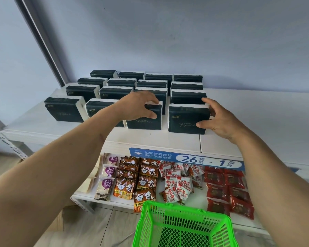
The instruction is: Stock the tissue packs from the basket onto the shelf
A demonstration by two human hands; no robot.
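Observation:
Several dark blue tissue packs with white sides stand in rows on the white top shelf [257,122]. My left hand [139,106] grips the top of a front-row tissue pack [144,122] near the middle. My right hand [219,120] holds the right end of the front-right tissue pack [185,120], thumb on its front and fingers behind it. Both packs rest on the shelf. The green plastic basket [182,227] is below at the bottom centre, and no packs show in the part I can see.
A lower shelf [198,200] holds snack packets: purple ones [107,184] at left, brown noodle packs [137,180], red-and-white packets [178,180] and dark red packets [228,189]. A blue label strip [185,158] runs along the top shelf's front edge. A cardboard box [57,223] sits on the floor at left.

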